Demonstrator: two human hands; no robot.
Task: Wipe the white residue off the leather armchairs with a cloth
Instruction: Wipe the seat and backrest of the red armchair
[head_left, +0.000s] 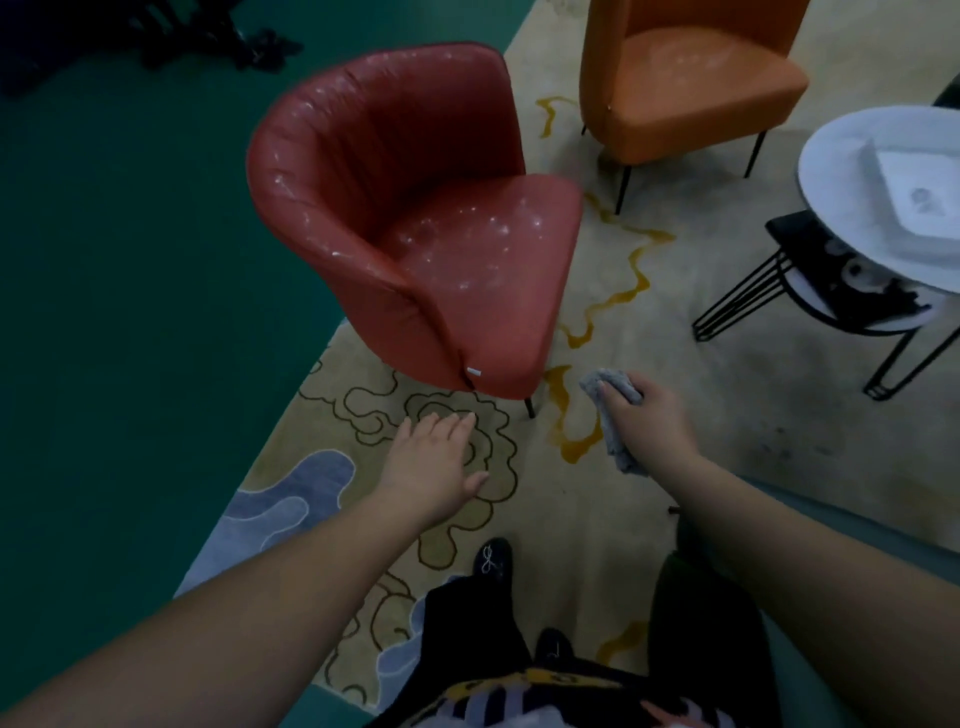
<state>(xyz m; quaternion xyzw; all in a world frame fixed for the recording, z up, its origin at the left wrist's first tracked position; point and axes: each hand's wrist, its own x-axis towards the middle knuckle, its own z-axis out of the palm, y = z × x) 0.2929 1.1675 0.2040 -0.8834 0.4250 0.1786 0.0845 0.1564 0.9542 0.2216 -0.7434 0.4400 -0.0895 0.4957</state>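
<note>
Both forearms were bare, no sleeves showing. At the bottom centre of the frame the person wore black trousers (470, 639), black shoes (492, 558) with a small pale mark on the toe, and a yellow-and-pale patterned top (524, 699)

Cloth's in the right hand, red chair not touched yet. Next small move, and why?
Probably bring the right hand with the grey cloth forward and up onto the red armchair's seat. The seat is speckled with white residue, the cloth hangs short of the chair's front edge, and the left hand is open and free to steady the chair.
</note>
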